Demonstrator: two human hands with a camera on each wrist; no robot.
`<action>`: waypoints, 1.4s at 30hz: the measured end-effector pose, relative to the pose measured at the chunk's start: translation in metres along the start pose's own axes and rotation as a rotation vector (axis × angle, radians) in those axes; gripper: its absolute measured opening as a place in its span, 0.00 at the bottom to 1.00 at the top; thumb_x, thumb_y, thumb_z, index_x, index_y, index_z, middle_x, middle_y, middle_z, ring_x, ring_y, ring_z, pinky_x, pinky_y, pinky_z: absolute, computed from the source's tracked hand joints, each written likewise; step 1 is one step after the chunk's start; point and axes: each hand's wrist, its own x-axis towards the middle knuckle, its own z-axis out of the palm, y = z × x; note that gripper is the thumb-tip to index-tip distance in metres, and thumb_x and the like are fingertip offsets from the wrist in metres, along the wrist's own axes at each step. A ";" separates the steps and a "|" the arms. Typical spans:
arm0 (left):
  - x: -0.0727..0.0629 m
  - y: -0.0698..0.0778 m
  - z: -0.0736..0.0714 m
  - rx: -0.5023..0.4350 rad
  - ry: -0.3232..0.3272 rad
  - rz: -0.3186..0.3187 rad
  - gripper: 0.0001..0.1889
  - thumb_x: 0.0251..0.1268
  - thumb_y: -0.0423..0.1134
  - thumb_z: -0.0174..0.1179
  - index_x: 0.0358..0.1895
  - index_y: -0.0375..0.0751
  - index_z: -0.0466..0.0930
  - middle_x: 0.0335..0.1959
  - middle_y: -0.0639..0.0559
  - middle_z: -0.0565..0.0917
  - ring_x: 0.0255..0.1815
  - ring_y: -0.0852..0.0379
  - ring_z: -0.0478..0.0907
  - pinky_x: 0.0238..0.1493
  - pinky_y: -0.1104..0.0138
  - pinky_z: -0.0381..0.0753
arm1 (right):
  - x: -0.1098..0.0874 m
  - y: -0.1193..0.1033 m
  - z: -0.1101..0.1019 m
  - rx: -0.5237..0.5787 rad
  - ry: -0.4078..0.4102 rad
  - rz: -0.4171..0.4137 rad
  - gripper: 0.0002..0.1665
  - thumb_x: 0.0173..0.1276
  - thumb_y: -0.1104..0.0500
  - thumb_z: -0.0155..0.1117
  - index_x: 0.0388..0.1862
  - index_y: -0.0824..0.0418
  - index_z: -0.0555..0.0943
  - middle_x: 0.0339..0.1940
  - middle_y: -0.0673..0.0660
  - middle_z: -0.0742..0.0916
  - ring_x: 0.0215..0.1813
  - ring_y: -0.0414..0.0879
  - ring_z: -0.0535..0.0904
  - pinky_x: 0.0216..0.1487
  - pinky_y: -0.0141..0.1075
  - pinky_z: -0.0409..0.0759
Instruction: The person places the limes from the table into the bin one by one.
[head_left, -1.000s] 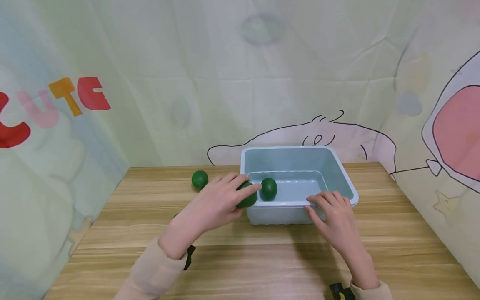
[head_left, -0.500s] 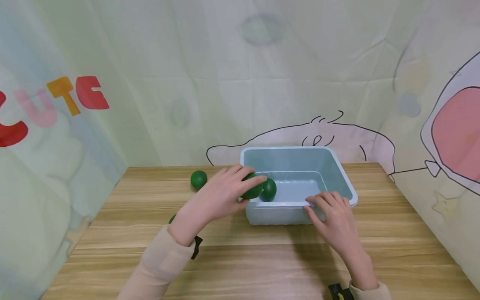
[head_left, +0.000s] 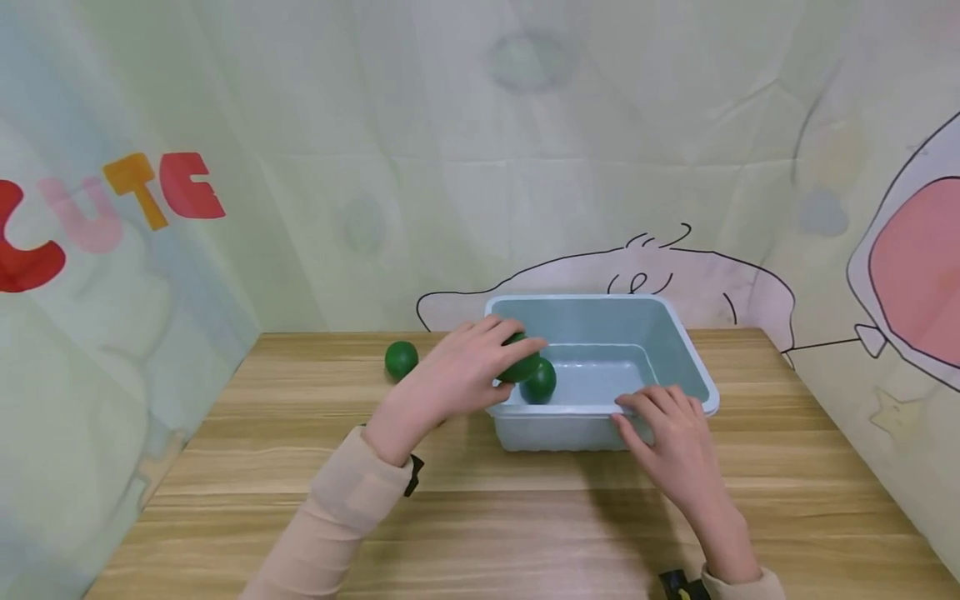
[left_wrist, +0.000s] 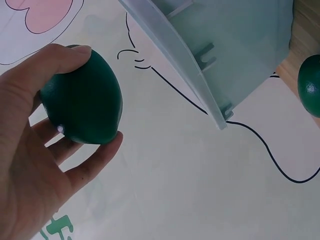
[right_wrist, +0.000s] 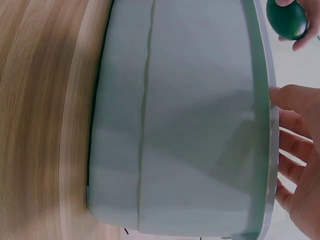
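My left hand (head_left: 467, 371) holds a dark green lime (head_left: 522, 367) between thumb and fingers, above the left side of a pale blue plastic bin (head_left: 562, 431). In the left wrist view the same lime (left_wrist: 82, 100) shows smooth, shiny and slightly pointed. Another lime (head_left: 540, 385) lies inside the bin at the left, just below the held one. On the table, left of the bin, sits a further lime (head_left: 401, 360). My right hand (head_left: 671, 446) grips the bin's front rim near its right corner, with the thumb outside and the fingers over the edge.
The bin stands near the back of a wood-grain table (head_left: 525, 533). Behind it hangs a printed cloth backdrop (head_left: 375, 242) with cartoon drawings. A black strap (head_left: 414, 475) shows at the left wrist, and a black device (head_left: 682, 586) at the right.
My left hand has moved up and to the right with its lime, from the bin's left front edge to over the inside. The right hand stays on the rim.
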 end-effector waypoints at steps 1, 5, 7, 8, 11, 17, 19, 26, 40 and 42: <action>0.001 0.000 0.000 0.000 -0.002 0.002 0.29 0.55 0.38 0.66 0.64 0.54 0.73 0.53 0.52 0.79 0.52 0.53 0.75 0.43 0.63 0.78 | 0.000 0.000 0.000 0.002 0.000 0.000 0.11 0.53 0.60 0.72 0.37 0.59 0.85 0.32 0.52 0.84 0.38 0.48 0.73 0.39 0.40 0.64; 0.005 -0.001 0.001 -0.001 -0.012 0.010 0.29 0.56 0.39 0.66 0.64 0.54 0.73 0.54 0.51 0.78 0.53 0.53 0.75 0.43 0.62 0.78 | 0.000 0.000 0.000 0.005 -0.001 0.000 0.11 0.53 0.59 0.72 0.37 0.59 0.85 0.32 0.52 0.83 0.38 0.48 0.72 0.39 0.40 0.63; 0.007 -0.001 0.000 -0.009 -0.016 0.012 0.29 0.56 0.39 0.66 0.64 0.53 0.72 0.54 0.51 0.78 0.53 0.53 0.75 0.43 0.62 0.78 | 0.000 0.000 0.000 0.004 -0.002 0.002 0.11 0.53 0.59 0.72 0.37 0.59 0.85 0.32 0.52 0.83 0.38 0.48 0.72 0.39 0.40 0.63; 0.008 -0.001 0.000 -0.013 -0.018 0.011 0.29 0.56 0.40 0.66 0.64 0.53 0.72 0.54 0.51 0.78 0.53 0.53 0.75 0.43 0.63 0.78 | 0.000 0.000 0.000 0.002 -0.004 0.004 0.11 0.53 0.59 0.72 0.37 0.59 0.85 0.32 0.52 0.83 0.38 0.48 0.73 0.39 0.40 0.64; 0.010 -0.001 -0.001 -0.024 -0.021 0.011 0.29 0.56 0.40 0.66 0.64 0.53 0.72 0.54 0.52 0.78 0.52 0.53 0.75 0.42 0.63 0.77 | 0.000 0.001 0.000 -0.001 -0.008 0.010 0.11 0.53 0.60 0.73 0.37 0.59 0.85 0.32 0.52 0.83 0.38 0.48 0.73 0.39 0.40 0.64; 0.015 -0.002 0.001 -0.030 -0.022 0.015 0.29 0.57 0.40 0.66 0.64 0.53 0.73 0.53 0.52 0.79 0.52 0.52 0.75 0.45 0.62 0.78 | 0.000 0.000 0.000 0.006 -0.005 0.008 0.12 0.52 0.60 0.73 0.37 0.59 0.85 0.32 0.52 0.83 0.38 0.48 0.73 0.39 0.40 0.64; 0.018 -0.002 0.001 -0.036 -0.025 0.012 0.29 0.57 0.40 0.66 0.64 0.53 0.72 0.53 0.52 0.79 0.53 0.52 0.75 0.48 0.61 0.78 | -0.001 0.000 0.000 0.011 -0.002 0.006 0.12 0.52 0.60 0.73 0.37 0.59 0.85 0.32 0.52 0.83 0.38 0.48 0.73 0.40 0.41 0.64; 0.026 -0.004 0.002 -0.040 -0.045 -0.001 0.30 0.56 0.41 0.68 0.65 0.53 0.72 0.55 0.51 0.78 0.56 0.51 0.74 0.54 0.60 0.76 | 0.000 0.000 0.000 0.009 0.003 0.002 0.12 0.52 0.60 0.73 0.37 0.59 0.85 0.32 0.52 0.83 0.38 0.48 0.73 0.39 0.41 0.64; 0.047 -0.003 0.003 -0.055 -0.124 -0.042 0.30 0.58 0.40 0.63 0.67 0.56 0.70 0.58 0.53 0.76 0.55 0.54 0.73 0.51 0.62 0.79 | 0.000 0.000 0.000 0.011 -0.002 0.005 0.12 0.52 0.60 0.73 0.37 0.60 0.85 0.32 0.53 0.84 0.38 0.49 0.73 0.39 0.41 0.64; 0.050 -0.003 0.002 -0.059 -0.138 -0.050 0.30 0.58 0.40 0.63 0.67 0.56 0.69 0.58 0.53 0.76 0.55 0.54 0.73 0.51 0.61 0.79 | 0.000 0.000 0.000 0.011 -0.003 0.007 0.12 0.52 0.60 0.73 0.37 0.60 0.85 0.32 0.53 0.84 0.38 0.49 0.73 0.39 0.41 0.64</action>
